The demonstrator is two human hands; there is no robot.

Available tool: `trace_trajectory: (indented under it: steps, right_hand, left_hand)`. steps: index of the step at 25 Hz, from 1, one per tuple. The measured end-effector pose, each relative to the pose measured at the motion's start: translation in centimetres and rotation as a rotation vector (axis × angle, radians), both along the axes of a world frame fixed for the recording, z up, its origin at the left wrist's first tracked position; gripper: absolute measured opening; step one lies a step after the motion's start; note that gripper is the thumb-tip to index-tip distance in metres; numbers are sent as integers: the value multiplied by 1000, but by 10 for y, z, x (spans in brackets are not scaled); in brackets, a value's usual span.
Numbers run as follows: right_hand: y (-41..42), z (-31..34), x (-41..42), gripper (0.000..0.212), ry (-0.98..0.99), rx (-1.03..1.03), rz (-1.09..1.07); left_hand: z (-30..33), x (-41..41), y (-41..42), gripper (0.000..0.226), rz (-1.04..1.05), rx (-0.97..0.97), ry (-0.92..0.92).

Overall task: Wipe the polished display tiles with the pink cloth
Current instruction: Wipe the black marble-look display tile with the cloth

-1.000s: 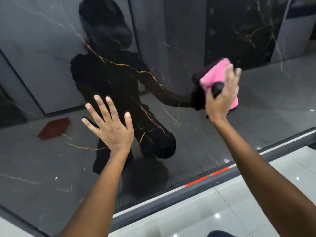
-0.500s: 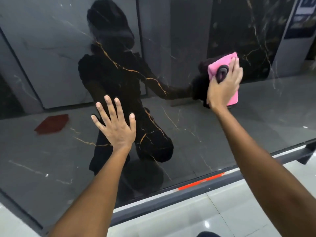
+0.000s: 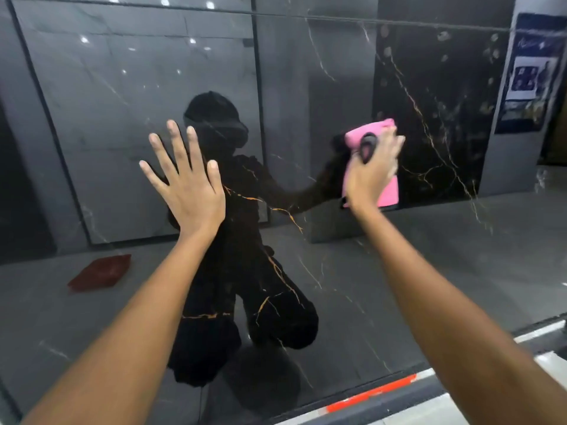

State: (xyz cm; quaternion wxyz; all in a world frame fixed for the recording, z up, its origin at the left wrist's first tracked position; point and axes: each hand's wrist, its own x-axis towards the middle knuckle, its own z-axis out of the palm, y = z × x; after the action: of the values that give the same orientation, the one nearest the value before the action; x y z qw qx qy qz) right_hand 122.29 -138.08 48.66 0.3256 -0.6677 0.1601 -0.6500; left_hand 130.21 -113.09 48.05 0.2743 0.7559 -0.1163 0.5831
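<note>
2 bare forearms without sleeves, a small black oval device (image 3: 367, 147) on the right hand (image 3: 369, 173)

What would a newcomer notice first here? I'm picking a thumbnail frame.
The pink cloth, pressed to the glossy black tile under the right hand at centre right, is the brightest thing. The left hand lies flat with spread fingers at centre left. Between them the tile mirrors the person's dark kneeling silhouette.
</note>
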Motion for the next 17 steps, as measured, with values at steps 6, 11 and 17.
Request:
trace_trajectory:
  steps: [6,11,17]
  right_hand:
    - [-8,-43,-11,73,376,-1239,35]
    - [-25,3,-19,63,108,0,69]
    - [-13,-67,-21,69,431,-1405,142]
  left_hand:
    - [-8,10,-1,61,51,61,18]
    - [-12,10,-4,62,48,57,10]
    - [-11,9,-1,64,38,70,7]
